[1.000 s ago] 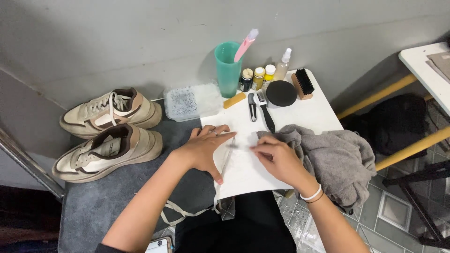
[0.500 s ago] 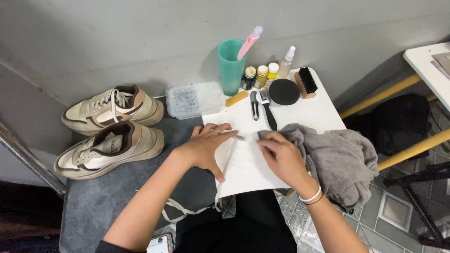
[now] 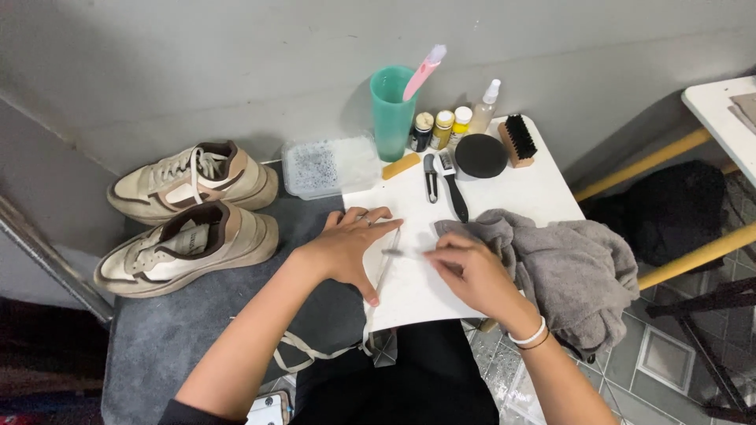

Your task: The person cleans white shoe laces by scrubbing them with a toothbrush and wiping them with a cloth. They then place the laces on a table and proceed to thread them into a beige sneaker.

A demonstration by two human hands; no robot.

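Looking down from head height, a small white square tabletop (image 3: 543,189) stands against a plain grey wall (image 3: 236,63), beside a grey carpeted platform (image 3: 197,315). The left hand (image 3: 346,248) lies flat with fingers spread on a white sheet of paper (image 3: 413,287). The right hand (image 3: 468,271) pinches a thin pale lace (image 3: 391,256) lying across that sheet. A crumpled grey towel (image 3: 567,260) touches the right wrist. Two beige sneakers (image 3: 189,212) rest on the platform. Grey floor tiles (image 3: 654,354) show at right.
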